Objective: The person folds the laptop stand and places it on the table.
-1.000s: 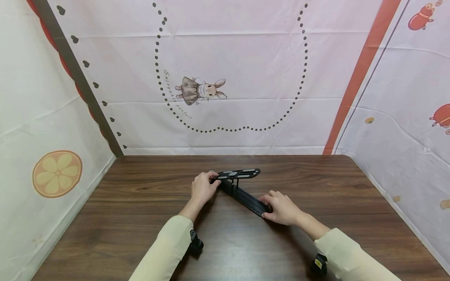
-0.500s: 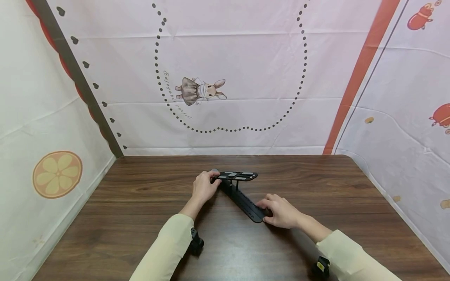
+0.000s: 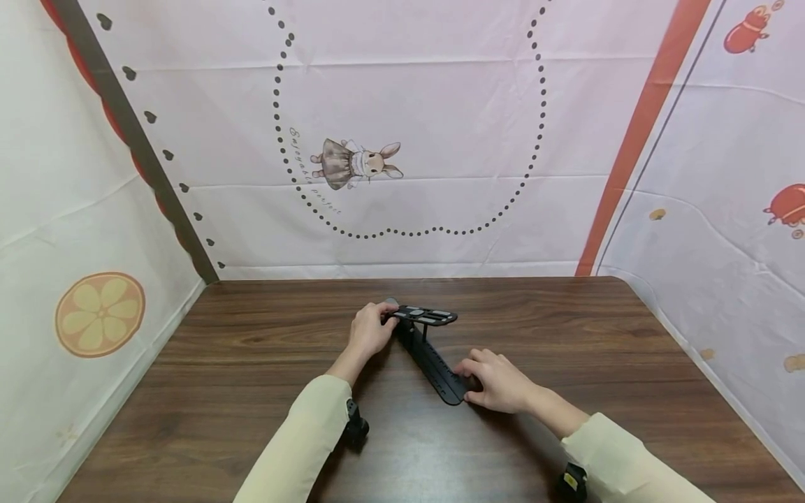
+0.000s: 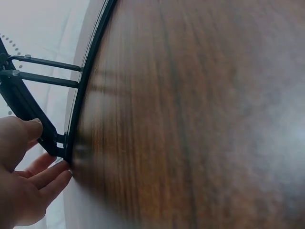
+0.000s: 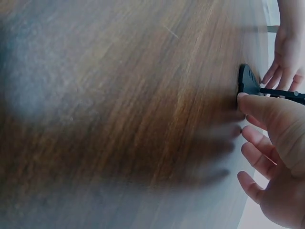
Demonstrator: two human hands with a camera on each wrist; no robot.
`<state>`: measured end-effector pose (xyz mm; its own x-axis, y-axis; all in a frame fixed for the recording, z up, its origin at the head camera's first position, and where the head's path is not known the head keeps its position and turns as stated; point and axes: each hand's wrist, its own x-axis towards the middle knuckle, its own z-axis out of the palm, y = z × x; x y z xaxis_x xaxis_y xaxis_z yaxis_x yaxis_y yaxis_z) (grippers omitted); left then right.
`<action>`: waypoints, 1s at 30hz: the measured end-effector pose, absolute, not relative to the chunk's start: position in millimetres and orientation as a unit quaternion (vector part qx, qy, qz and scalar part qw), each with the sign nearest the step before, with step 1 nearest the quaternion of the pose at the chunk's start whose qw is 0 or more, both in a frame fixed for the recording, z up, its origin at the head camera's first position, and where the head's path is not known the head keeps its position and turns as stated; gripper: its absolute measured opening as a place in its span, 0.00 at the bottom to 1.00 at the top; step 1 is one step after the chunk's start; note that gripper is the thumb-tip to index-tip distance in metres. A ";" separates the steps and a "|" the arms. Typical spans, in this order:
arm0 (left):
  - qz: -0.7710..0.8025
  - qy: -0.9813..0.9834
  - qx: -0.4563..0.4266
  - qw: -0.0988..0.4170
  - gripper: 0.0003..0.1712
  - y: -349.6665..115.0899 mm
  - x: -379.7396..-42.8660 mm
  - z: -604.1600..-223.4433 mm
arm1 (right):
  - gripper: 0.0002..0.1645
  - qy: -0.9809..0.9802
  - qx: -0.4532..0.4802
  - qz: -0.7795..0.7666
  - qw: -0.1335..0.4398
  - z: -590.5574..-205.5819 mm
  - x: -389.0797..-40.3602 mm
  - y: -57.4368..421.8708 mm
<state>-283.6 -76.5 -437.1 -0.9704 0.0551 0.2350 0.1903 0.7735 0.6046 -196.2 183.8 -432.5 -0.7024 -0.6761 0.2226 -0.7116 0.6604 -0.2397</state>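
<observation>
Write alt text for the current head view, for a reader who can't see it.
A black stand sits on a wood-grain table, upper plate raised above its base; the left hand grips the far end, the right hand touches the near end. Behind is a pale backdrop with a rabbit drawing.

Pale-pink fabric (image 3: 440,119) printed with a grey-skirted rabbit (image 3: 346,165) hangs along the far edge of the brown wood-grain table (image 3: 189,391), an orange citrus-slice print (image 3: 100,314) beyond its left edge.

The sleeves (image 3: 297,439) are pale yellow, the wrist cameras (image 3: 356,426) black, the right yellow-marked
</observation>
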 end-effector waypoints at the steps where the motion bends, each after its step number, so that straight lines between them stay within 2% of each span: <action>1: -0.331 -0.936 -0.066 0.103 0.14 -76.1 -284.1 -437.0 | 0.22 -0.909 0.383 0.154 0.060 -432.5 -196.1 183.2; 10: -0.342 -0.931 -0.074 0.104 0.14 -72.6 -288.5 -439.0 | 0.21 -0.909 0.388 0.147 0.047 -432.6 -196.1 176.3; 20: -0.355 -0.925 -0.087 0.099 0.15 -66.3 -292.5 -439.5 | 0.20 -0.905 0.397 0.135 0.068 -432.4 -196.0 170.0; 30: -0.367 -0.921 -0.083 0.102 0.13 -59.7 -292.8 -437.9 | 0.29 -0.907 0.399 0.121 0.063 -429.9 -195.6 164.0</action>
<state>-292.8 -59.7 -437.9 -0.9653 0.0779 0.2494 0.2281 0.7167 0.6590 -195.6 164.0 -429.9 -0.6745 -0.7078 0.2099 -0.7381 0.6532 -0.1693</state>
